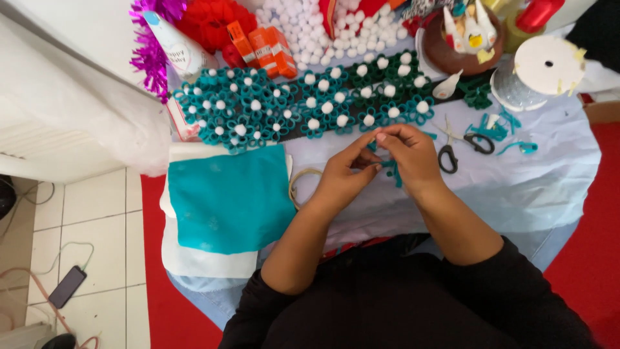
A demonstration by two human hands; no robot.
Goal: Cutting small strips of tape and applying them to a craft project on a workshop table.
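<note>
Scissors (460, 148) & teal flowers (303, 103) nr both hands.

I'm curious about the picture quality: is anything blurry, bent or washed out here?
Head view: even daylight, soft shadows; the hands and teal flowers are fairly sharp; the white surface at the left is washed out; the wide lens bends the floor tiles near the edges.

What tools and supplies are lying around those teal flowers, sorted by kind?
Scissors: 1
White ribbon spool: 1
Orange boxes: 3
Teal fabric sheet: 1
Phone on the floor: 1
Total: 7
The left hand and right hand pinch a teal strip.
</note>
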